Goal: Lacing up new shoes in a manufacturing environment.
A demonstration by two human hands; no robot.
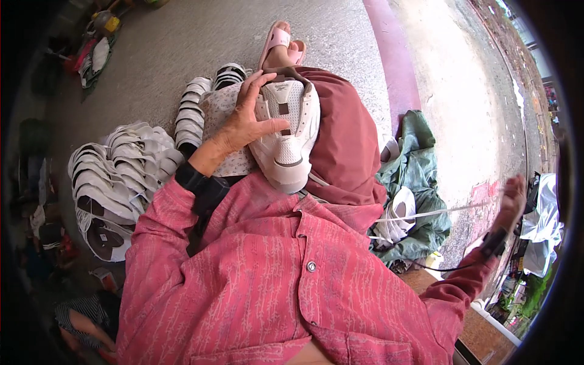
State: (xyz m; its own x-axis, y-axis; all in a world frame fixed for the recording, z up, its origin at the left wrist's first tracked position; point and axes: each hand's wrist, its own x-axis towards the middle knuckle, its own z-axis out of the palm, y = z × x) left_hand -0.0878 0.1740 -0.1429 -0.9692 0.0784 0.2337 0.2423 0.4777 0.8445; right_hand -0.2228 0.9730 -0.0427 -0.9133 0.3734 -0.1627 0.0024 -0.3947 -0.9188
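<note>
Concrete floor: bears the work at leg level, with shoe parts gathered close to the seated person, probably for easy reach (149, 61).
Trousers: the red-brown leg (350, 134) sits beside and apparently under the shoe, seemingly serving as a rest for it.
Big stack: pale shoe uppers (121, 173) nest together at the person's left, perhaps to save space; a narrower stack (191, 112) stands nearer the knees.
Green sheet: crumpled at the person's right (420, 173), with a loose white upper (398, 213) on it, probably kept off the ground; the sheet and upper lie below the cord's line and could snag it.
Shoe: white (285, 146), on the lap, toe toward the body, lacing side up; any sole is hidden.
Left hand: thumb and fingers spread wide across the shoe, holding it, likely to steady it (243, 121).
Right hand: stretched far out at the right (514, 198); blur means I cannot tell how its fingers close.
Cord: white, running nearly straight from the right hand toward the lap, apparently under tension (450, 210); its near end is hidden.
Cable: thin, black, near the right forearm (438, 268).
</note>
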